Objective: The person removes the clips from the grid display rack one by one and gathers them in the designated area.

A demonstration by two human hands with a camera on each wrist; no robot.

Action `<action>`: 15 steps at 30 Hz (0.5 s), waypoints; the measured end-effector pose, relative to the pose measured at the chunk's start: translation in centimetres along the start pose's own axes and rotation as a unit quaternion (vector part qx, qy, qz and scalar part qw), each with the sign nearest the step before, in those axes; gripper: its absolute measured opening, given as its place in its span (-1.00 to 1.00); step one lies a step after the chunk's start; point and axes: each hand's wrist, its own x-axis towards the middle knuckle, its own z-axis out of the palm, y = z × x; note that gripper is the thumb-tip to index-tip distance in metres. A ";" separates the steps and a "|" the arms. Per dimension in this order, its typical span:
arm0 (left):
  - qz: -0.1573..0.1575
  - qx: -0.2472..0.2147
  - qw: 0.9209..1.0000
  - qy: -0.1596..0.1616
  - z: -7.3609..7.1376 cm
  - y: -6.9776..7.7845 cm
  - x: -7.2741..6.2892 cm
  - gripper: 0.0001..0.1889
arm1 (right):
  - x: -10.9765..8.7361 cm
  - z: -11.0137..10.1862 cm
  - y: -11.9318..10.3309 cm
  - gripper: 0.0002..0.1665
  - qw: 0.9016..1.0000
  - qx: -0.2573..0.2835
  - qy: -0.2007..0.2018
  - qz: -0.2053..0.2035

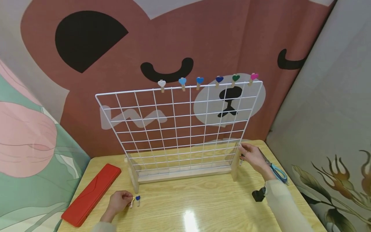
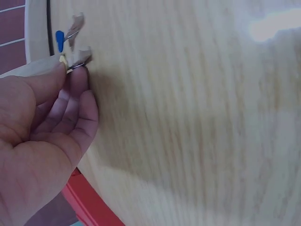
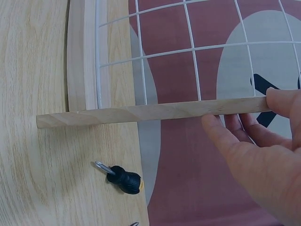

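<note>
Near the table's front left, my left hand [image 1: 118, 203] pinches a small wooden clothespin with a yellow heart [image 2: 63, 60] between thumb and index finger. Just beyond it lies another clothespin, with a dark blue heart [image 1: 138, 200]. A white wire grid [image 1: 190, 86] stands upright in a wooden stand. My right hand [image 3: 273, 155] grips the right wooden upright [image 3: 141, 112] of that stand near its top, thumb on one edge and fingertips on the outer side. Along the grid's top wire sit several heart clothespins, from white [image 1: 161, 83] through blues and green to pink [image 1: 254, 76].
A red case [image 1: 92, 195] lies at the left table edge. Right of the stand are a stubby black screwdriver [image 3: 124, 180] and blue-handled scissors [image 1: 279, 174]. A black object [image 1: 259, 194] sits beside the right sleeve. Printed curtains hang behind and at both sides.
</note>
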 end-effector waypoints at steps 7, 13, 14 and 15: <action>0.005 0.006 1.000 0.013 0.0 0.1 -0.2 -0.95 | 0.1 0.0 -0.1 -0.31 1.000 0.002 -0.001 -0.003; 0.005 0.009 1.000 0.010 0.0 0.1 -0.2 -0.96 | 0.0 0.0 -0.1 -0.31 1.000 0.005 -0.003 -0.002; 0.004 0.008 1.000 0.010 0.0 0.1 -0.2 -0.96 | 0.0 0.0 -0.1 -0.31 1.000 0.005 -0.004 -0.002; 0.003 0.010 1.000 0.009 -0.1 0.0 -0.1 -0.96 | 0.0 0.0 -0.1 -0.31 1.000 0.005 -0.004 -0.002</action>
